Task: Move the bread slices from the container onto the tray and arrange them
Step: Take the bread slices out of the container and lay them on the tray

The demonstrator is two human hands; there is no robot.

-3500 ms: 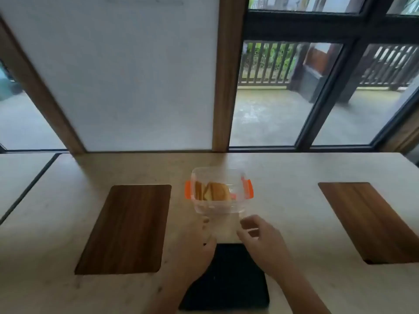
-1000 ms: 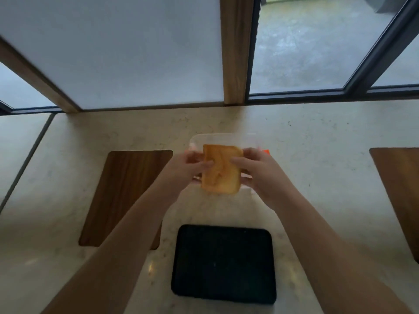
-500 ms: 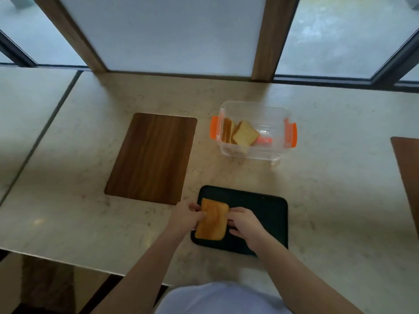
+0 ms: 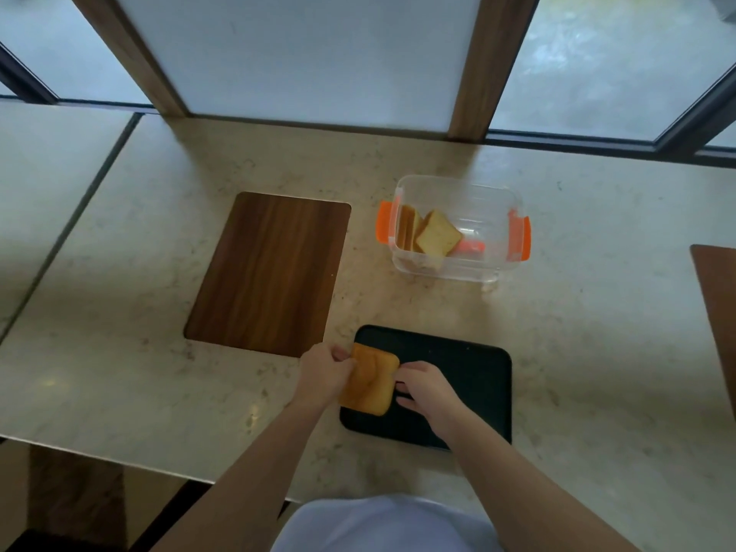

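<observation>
Two hands' fingers (image 4: 345, 357) clamped on squarish golden bread slice (image 4: 369, 379) over dark ridged tray (image 4: 470, 376).

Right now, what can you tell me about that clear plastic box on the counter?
The box is a see-through rectangular tub with orange clips at both short ends and no lid on. It stands upright on the pale stone counter, beyond the black tray. A few bread slices lean at its left end; the rest is empty. Neither hand touches it.
</observation>
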